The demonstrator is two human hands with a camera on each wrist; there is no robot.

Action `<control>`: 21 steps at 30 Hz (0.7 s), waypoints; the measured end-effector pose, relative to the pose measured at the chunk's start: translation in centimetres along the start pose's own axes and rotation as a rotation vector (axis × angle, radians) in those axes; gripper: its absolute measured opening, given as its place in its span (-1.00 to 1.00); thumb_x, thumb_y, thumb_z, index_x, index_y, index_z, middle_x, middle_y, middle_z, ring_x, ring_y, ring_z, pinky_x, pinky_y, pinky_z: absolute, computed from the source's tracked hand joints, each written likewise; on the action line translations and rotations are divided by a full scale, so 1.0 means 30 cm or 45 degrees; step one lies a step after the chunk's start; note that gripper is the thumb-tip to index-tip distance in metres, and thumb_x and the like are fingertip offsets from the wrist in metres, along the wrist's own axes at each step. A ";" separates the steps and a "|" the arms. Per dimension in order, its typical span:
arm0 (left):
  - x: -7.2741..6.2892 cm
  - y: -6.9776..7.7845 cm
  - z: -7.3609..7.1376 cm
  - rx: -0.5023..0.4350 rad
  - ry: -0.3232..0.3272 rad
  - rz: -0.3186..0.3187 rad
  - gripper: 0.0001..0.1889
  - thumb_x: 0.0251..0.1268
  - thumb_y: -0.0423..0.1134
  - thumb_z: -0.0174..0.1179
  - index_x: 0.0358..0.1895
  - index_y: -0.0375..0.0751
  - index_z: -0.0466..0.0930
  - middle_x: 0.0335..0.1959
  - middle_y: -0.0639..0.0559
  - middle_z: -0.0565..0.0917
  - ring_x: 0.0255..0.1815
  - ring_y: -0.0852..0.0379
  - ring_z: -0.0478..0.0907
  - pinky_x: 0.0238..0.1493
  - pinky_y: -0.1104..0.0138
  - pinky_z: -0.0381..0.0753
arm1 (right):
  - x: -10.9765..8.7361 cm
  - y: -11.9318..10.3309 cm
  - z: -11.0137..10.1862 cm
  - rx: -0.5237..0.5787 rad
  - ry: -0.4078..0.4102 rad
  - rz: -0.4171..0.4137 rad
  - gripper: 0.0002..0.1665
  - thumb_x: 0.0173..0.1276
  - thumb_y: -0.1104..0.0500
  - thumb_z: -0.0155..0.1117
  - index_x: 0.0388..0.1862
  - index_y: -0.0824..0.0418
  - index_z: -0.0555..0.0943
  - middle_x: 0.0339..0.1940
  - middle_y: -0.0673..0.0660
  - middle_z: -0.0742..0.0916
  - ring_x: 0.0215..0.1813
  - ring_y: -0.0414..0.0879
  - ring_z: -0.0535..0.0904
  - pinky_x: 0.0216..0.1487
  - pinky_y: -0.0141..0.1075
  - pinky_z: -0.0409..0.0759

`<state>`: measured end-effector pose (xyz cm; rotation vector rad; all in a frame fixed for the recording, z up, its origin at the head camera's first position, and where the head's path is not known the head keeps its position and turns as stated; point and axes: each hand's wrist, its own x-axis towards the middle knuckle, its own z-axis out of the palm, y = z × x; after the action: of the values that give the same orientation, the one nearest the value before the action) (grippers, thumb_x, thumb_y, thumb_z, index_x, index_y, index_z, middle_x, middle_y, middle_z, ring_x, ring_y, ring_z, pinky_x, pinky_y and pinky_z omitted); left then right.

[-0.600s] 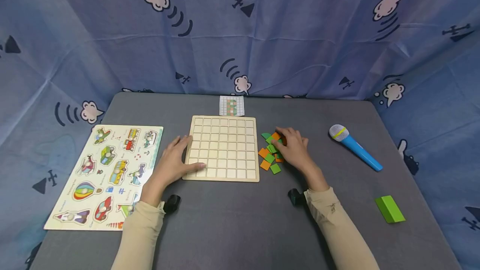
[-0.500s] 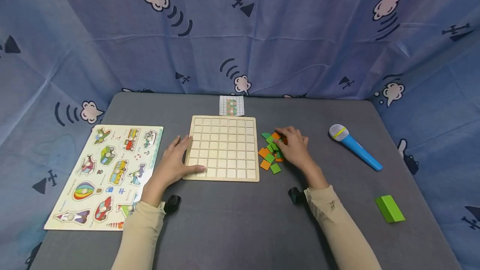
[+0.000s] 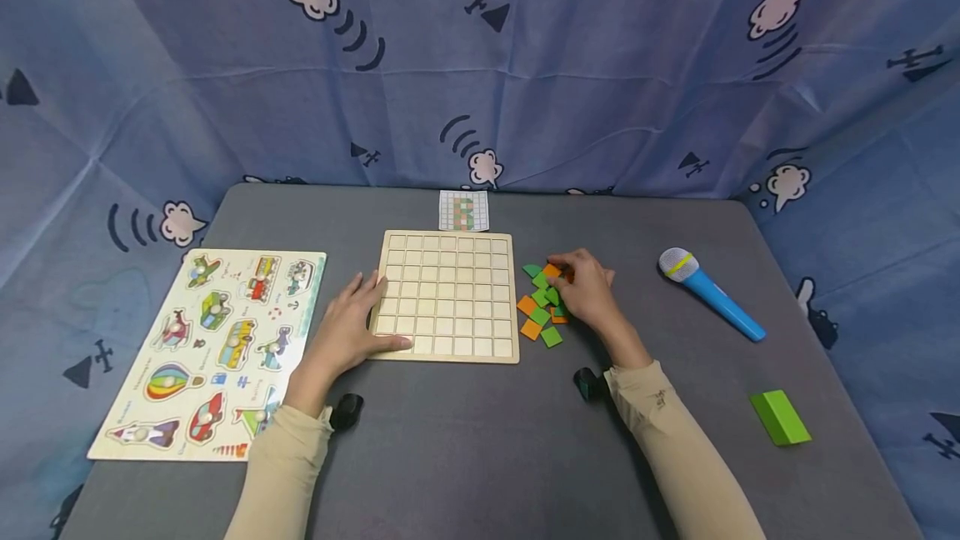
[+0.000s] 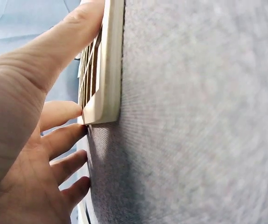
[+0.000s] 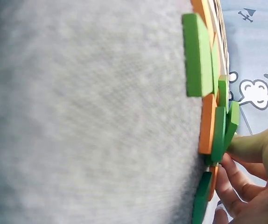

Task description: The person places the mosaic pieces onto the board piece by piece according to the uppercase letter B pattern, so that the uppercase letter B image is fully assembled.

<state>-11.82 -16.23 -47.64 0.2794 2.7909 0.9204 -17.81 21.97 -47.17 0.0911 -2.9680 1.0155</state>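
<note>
A pale wooden grid board [image 3: 445, 297] lies flat in the middle. My left hand [image 3: 347, 323] rests at its left side, thumb laid over the near-left corner and the other fingers spread along the left edge. In the left wrist view, the thumb [image 4: 73, 32] reaches over the rim and the index fingertip touches the corner. Right of the board is a small pile of orange and green tiles [image 3: 540, 317]. My right hand [image 3: 588, 290] is at the pile's far side, fingers bent, thumb against a tilted light green tile [image 5: 232, 125]. I cannot tell whether it is gripped.
A patterned card [image 3: 463, 212] lies behind the board. At left is a picture puzzle board [image 3: 168, 357] of vehicles, partly under the left forearm. A blue toy microphone [image 3: 708, 294] and a green block [image 3: 780, 418] lie at right. A blue curtain hangs behind the table.
My right hand's fingers have bent a little more and shifted slightly left among the tiles. The left hand stays on the board, its fingertips slightly farther over the left edge.
</note>
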 end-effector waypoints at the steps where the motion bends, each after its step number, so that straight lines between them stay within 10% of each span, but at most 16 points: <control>1: 0.000 0.000 0.000 0.007 0.004 0.003 0.22 0.05 0.22 0.61 0.70 -0.25 0.15 0.75 -0.24 0.10 0.77 -0.35 -0.09 0.62 -0.49 -0.02 | 0.002 0.002 0.000 0.014 0.001 0.001 -0.60 0.48 0.32 0.39 0.27 0.38 0.70 0.12 0.38 0.68 0.09 0.28 0.58 0.26 0.28 0.16; 15: -0.004 0.009 0.001 0.078 0.012 -0.004 0.17 0.09 0.20 0.59 0.67 -0.29 0.19 0.73 -0.27 0.14 0.76 -0.35 -0.03 0.62 -0.44 0.09 | 0.017 -0.002 0.003 0.152 0.021 0.016 -0.72 0.42 0.45 0.38 0.08 0.35 0.68 -0.05 0.35 0.67 -0.04 0.23 0.57 0.42 0.29 0.13; 21: -0.006 0.013 -0.001 0.085 0.011 -0.005 0.18 0.09 0.21 0.59 0.67 -0.28 0.19 0.73 -0.25 0.14 0.76 -0.34 -0.02 0.62 -0.43 0.09 | 0.021 -0.053 0.025 0.185 0.150 0.073 -0.79 0.40 0.43 0.42 -0.01 0.36 0.69 -0.15 0.32 0.73 -0.12 0.16 0.63 0.13 -0.01 0.59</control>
<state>-11.60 -15.97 -47.35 0.2801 2.8332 0.8301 -18.32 20.22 -46.79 -0.0515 -2.8043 1.1976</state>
